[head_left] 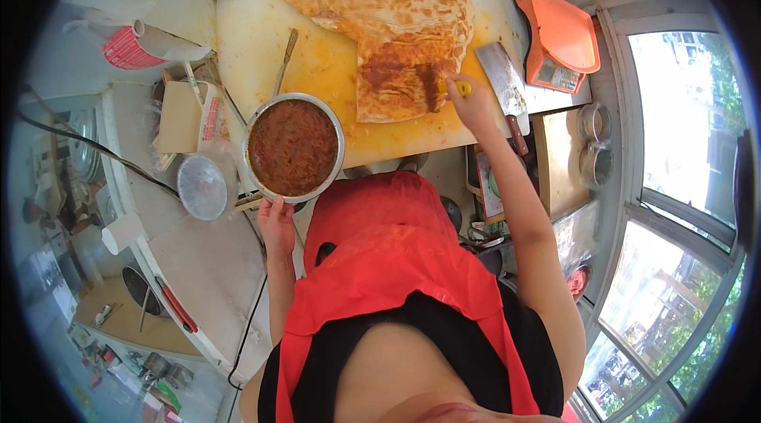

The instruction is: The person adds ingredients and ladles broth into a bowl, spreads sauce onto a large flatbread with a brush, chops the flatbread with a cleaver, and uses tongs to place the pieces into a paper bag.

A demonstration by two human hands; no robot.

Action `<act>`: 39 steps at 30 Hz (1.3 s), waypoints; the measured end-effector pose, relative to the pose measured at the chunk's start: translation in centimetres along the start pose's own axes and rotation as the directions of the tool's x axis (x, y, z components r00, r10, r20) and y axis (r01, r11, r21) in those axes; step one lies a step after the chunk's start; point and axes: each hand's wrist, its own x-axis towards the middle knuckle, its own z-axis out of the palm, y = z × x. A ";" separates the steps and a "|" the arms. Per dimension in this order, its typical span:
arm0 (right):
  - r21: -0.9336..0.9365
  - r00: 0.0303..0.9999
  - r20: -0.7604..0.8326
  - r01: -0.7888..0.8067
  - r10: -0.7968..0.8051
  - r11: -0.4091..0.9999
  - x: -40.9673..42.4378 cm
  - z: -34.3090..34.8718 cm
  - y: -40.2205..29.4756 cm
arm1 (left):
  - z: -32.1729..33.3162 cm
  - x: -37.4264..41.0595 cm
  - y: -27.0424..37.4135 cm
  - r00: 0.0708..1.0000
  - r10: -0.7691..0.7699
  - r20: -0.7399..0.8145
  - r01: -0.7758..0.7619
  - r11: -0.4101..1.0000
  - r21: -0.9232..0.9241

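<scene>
My left hand [277, 224] grips the near rim of a metal bowl [340, 152] at the left front of the cutting board [410, 143]. Thick red-brown sauce [292, 146] fills much of the bowl. In my right hand [474, 103] is the yellow handle of a basting brush [429, 87]. Its sauce-stained bristles touch the near right part of a large browned flatbread [392, 1]. Dark red sauce coats that near part, while the far part looks paler. The flatbread lies on the board, which is smeared yellow-orange.
A cleaver [503, 78] lies at the board's right edge, its wooden handle towards me. Beyond it stands an orange digital scale [562, 36]. A worn flat-ended tool [286, 60] lies behind the bowl. Left are a stack of clear plastic bowls [202, 186] and a cardboard box [181, 117].
</scene>
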 end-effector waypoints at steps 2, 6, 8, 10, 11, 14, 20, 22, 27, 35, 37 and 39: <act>-0.121 0.998 0.030 0.061 -0.058 0.991 2.3 0.3 -3.0 | 0.0 -0.3 -0.2 1.000 0.004 0.001 -0.004 1.000 0.010; 0.253 0.981 0.172 -0.131 0.089 0.959 4.6 3.9 -9.1 | 0.9 -0.8 -0.5 1.000 0.012 -0.023 -0.011 1.000 0.014; 0.445 0.966 0.230 -0.209 0.115 0.871 6.9 6.7 -7.7 | 1.3 -1.0 -0.6 1.000 -0.008 -0.013 0.008 1.000 0.002; 0.484 0.939 0.169 -0.344 0.300 0.805 8.2 5.4 -5.8 | 1.5 -1.5 -0.5 1.000 0.000 -0.018 0.000 1.000 0.005; 0.500 0.914 0.144 -0.398 0.379 0.769 9.2 3.9 -4.5 | 1.5 -1.8 -0.6 0.999 0.005 -0.035 -0.005 1.000 0.008; 0.552 0.942 -0.042 -0.255 0.332 0.794 9.9 -2.8 4.4 | 1.3 -2.7 -1.0 0.997 0.005 -0.073 -0.005 1.000 -0.001; 0.014 0.980 -0.161 -0.116 0.117 0.993 5.1 -5.2 4.8 | -0.2 -1.9 -1.8 0.999 0.018 -0.041 -0.016 0.998 0.057; -0.297 0.913 0.058 0.402 -0.404 0.866 -0.1 -1.4 3.0 | 0.2 -1.4 -1.6 1.000 0.023 -0.021 -0.022 0.998 0.066; -0.400 0.776 0.506 0.598 -0.376 0.695 -10.4 5.2 -2.7 | 2.0 -0.2 -0.4 1.000 -0.006 0.004 0.006 0.998 0.056; 0.113 0.997 -0.074 0.020 -0.012 0.993 -3.7 -2.5 0.0 | 2.5 1.7 0.8 0.989 -0.002 0.145 -0.006 0.999 0.054; 0.157 0.993 -0.096 -0.050 0.065 0.986 -2.9 -2.9 -3.1 | 2.5 1.5 0.8 0.993 -0.005 0.118 -0.004 0.997 0.073; 0.411 0.999 0.011 -0.051 0.051 0.910 -2.4 0.1 -3.2 | 2.3 1.2 0.8 0.994 -0.011 0.111 0.002 0.997 0.080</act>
